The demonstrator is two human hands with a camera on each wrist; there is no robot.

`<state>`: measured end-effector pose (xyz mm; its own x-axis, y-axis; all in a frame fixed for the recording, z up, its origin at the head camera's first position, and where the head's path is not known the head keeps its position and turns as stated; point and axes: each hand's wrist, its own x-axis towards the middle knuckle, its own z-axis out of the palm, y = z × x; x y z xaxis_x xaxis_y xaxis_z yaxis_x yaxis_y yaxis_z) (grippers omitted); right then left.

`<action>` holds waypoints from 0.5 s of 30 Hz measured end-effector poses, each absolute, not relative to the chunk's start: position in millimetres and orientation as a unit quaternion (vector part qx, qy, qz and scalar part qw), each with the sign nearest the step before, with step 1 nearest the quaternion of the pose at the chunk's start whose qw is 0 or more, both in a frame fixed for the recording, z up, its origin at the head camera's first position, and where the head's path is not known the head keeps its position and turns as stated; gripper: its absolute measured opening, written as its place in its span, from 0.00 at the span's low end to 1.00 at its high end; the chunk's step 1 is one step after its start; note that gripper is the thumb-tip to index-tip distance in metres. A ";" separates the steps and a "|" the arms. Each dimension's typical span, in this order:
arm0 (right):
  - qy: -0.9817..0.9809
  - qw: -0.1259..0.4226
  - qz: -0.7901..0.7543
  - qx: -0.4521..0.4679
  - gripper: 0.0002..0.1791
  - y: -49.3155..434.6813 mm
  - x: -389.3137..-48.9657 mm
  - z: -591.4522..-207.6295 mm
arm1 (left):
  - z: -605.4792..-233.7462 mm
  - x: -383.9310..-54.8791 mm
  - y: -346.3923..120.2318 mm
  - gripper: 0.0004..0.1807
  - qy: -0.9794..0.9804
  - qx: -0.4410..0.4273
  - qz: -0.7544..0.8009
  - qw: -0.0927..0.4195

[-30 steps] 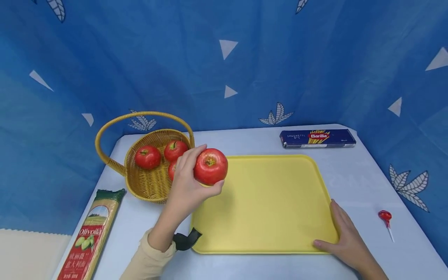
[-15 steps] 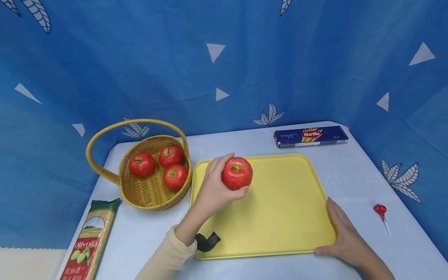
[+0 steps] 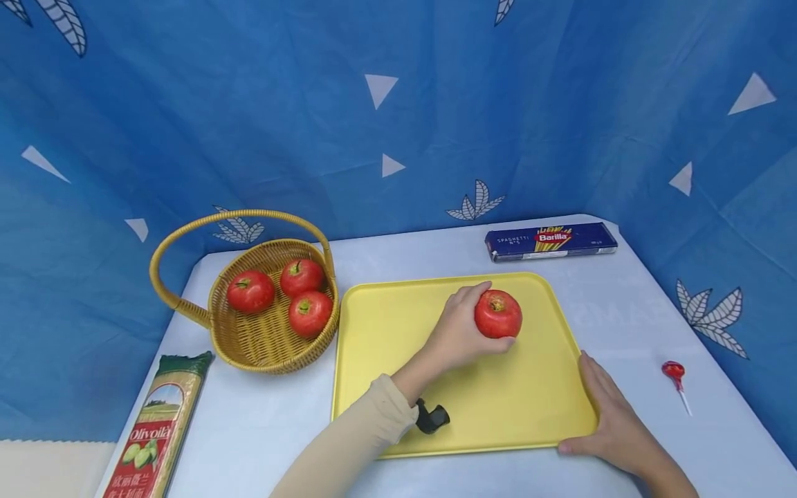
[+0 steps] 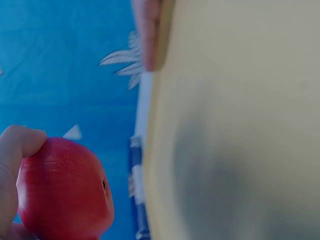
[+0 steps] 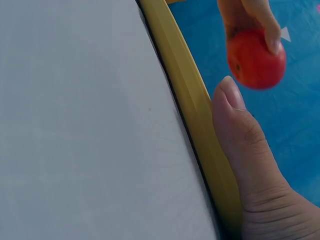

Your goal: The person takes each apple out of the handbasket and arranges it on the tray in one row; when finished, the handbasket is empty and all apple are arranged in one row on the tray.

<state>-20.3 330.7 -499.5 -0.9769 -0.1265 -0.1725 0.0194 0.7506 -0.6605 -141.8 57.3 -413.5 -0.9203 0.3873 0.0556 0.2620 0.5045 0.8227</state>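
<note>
My left hand (image 3: 463,328) holds a red apple (image 3: 498,314) between thumb and fingers over the right half of the yellow tray (image 3: 398,332). In the left wrist view the apple (image 4: 65,190) hangs above the tray, whose surface shows a dark shadow. At the tray's near right corner rests my right hand (image 3: 619,429), its straight fingers along the right side and its thumb against the front rim. The right wrist view shows that thumb (image 5: 245,135) lying along the tray's edge. Several more inches left, a wicker basket (image 3: 261,360) contains three apples (image 3: 251,292).
A blue spaghetti box (image 3: 551,242) lies behind the tray. On the right is a red lollipop (image 3: 674,372). An Olivoilà pasta packet (image 3: 156,429) lies at the left table edge. Blue printed cloth (image 3: 299,124) hangs behind and beside the table.
My left hand has carried the apple rightward from beside the basket to over the tray's right half. My right hand stays at the tray's corner. The head view has shifted slightly.
</note>
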 end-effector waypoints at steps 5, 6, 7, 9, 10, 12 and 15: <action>0.932 0.110 -0.344 -0.023 0.78 329.7 -21.0 -500.5 | -431.3 -145.6 89.1 0.48 0.888 0.216 0.399 0.071; 0.933 0.110 -0.341 -0.022 0.78 329.6 -21.0 -500.4 | -434.6 -146.1 94.3 0.48 0.892 0.220 0.388 0.072; 0.934 0.110 -0.339 -0.021 0.79 329.5 -20.9 -500.1 | -437.7 -146.5 99.3 0.48 0.895 0.225 0.379 0.072; 0.936 0.111 -0.334 -0.019 0.79 329.6 -20.9 -499.5 | -442.3 -147.2 108.4 0.48 0.896 0.232 0.371 0.072; 0.936 0.110 -0.333 -0.018 0.79 329.7 -21.0 -499.4 | -444.2 -147.7 112.8 0.47 0.897 0.235 0.368 0.071; 0.937 0.110 -0.331 -0.016 0.79 329.9 -21.2 -499.4 | -446.6 -148.9 120.6 0.47 0.898 0.239 0.364 0.067; 0.936 0.110 -0.333 -0.016 0.78 330.9 -21.4 -500.8 | -448.1 -151.0 130.2 0.47 0.901 0.237 0.359 0.063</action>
